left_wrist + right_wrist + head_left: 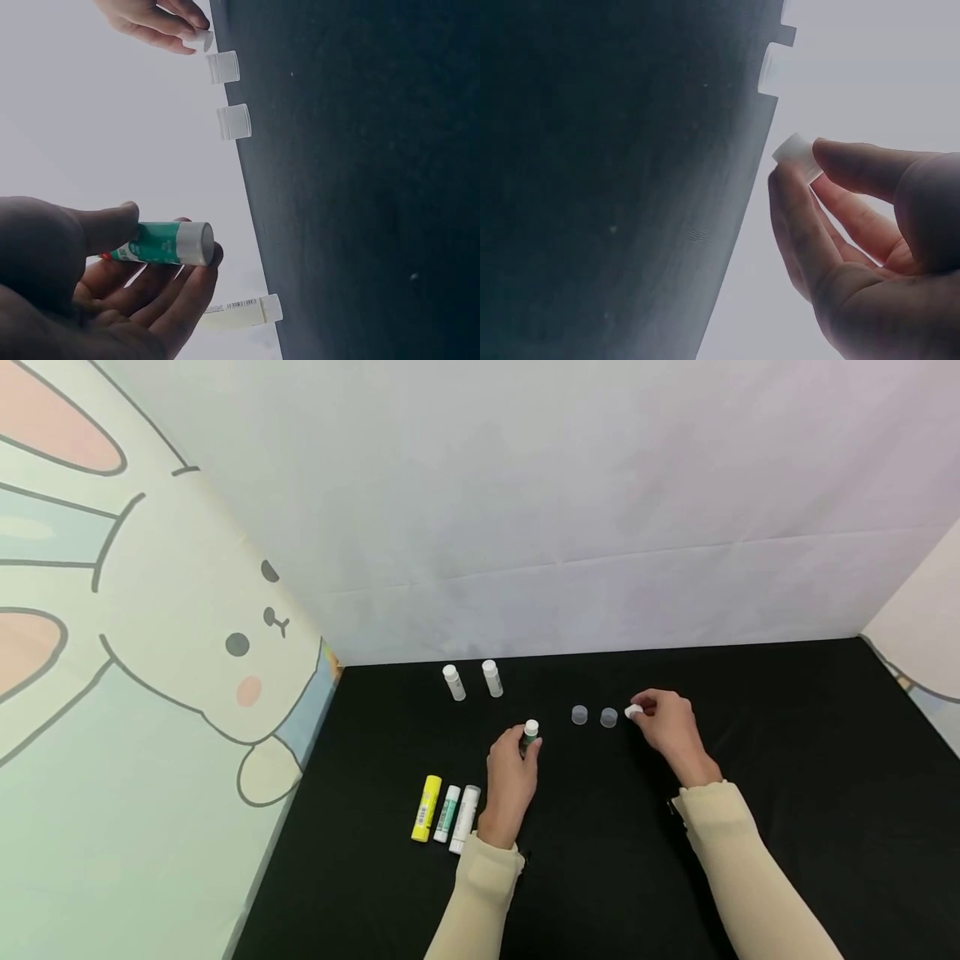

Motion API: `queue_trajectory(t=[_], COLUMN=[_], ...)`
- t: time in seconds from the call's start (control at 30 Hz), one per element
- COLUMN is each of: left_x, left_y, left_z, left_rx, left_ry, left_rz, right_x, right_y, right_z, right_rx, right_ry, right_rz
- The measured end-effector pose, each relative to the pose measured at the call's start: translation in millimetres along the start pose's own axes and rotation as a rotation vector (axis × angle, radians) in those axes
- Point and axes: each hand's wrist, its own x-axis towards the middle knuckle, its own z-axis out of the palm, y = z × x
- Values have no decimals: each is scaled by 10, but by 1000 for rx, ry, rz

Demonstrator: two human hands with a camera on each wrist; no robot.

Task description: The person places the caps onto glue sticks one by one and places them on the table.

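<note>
My left hand (pixel 512 781) holds a green-and-white glue stick (pixel 160 242) between thumb and fingers, above the black table. One white end of it shows in the left wrist view. To the right, my right hand (pixel 670 735) pinches a small white cap (pixel 798 156) between thumb and fingertips. Two translucent caps, a left one (pixel 580 715) and a right one (pixel 608 717), stand on the cloth between the hands, nearer the right hand. Whether the cap in my right hand touches the table cannot be told.
Two white glue sticks (pixel 453 682) (pixel 492 678) stand upright at the back left. Left of my left forearm lie a yellow glue stick (pixel 426 808), a green-and-white one (pixel 446 814) and a white one (pixel 465 818). A pale wall cloth (pixel 600 602) rises behind the table.
</note>
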Motion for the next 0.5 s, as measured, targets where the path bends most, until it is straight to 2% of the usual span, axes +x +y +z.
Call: queue_trajectory(t=[0.37, 0.5], left_x=[-77, -97], left_y=[7, 10], left_z=[-17, -17], left_rx=[15, -6], left_ry=[-12, -21], left_rz=[14, 17], right_x=[-195, -256], right_y=[-68, -108], right_z=[-48, -57], right_rx=[18, 32], right_ry=[31, 30], right_rz=[-67, -78])
